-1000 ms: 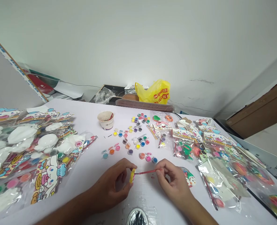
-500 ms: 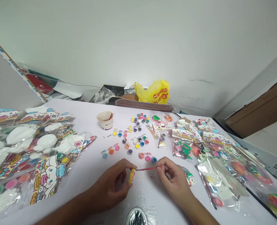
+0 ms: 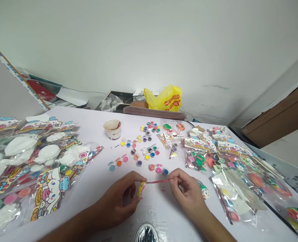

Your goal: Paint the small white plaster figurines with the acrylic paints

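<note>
Between the thumb and fingers of my left hand is a small yellow and pink painted figure, held on edge above the table. My right hand pinches a thin red paintbrush, its tip pointing left at the figure's upper edge. Whether the bristles touch the surface is too small to tell. Just beyond my hands lie open paint pots in strips, the nearest being a strip with orange, pink and blue. Partly behind my right hand is a round painted piece in green, white and red.
A paper cup with a brush in it stands behind the pots. Bagged white plaster figures cover the left side, and more bagged kits cover the right. A round silvery object sits at the front edge. A yellow plastic bag is at the back.
The camera view has shifted very slightly. My left hand has turned the painted figure a little, so more of its pink side shows; the brush stays almost in place.
</note>
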### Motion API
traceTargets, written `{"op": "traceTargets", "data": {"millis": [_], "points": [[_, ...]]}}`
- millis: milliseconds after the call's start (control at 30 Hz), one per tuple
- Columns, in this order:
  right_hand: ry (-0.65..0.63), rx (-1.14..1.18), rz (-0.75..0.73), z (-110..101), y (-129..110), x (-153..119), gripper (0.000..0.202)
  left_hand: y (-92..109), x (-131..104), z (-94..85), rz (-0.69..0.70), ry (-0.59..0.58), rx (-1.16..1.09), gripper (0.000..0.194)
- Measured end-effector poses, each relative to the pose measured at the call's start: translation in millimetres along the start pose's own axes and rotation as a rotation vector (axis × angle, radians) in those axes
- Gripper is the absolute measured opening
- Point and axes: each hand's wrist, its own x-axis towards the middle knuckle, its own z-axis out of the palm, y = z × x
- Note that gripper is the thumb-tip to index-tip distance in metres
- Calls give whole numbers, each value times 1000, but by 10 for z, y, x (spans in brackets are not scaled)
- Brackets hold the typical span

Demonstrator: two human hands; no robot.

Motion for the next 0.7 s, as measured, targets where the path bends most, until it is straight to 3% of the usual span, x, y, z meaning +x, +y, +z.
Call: {"op": "traceTargets", "data": {"millis": [133,333,500,700], "points": [[-49,-3,4,20,6,-14,15,-17,-13,1,-17,-20,2,33],[17,-18,5,2,7,11,16,26,-4,-18,-35,-35,4,31],[-16,11,-29,6,-17,-15,17,7,3,-14,-33,-29,-22,30],[54,28,-60,5,-22,-6,18,-57,57,-60,-167,-10,-343,40]]}}
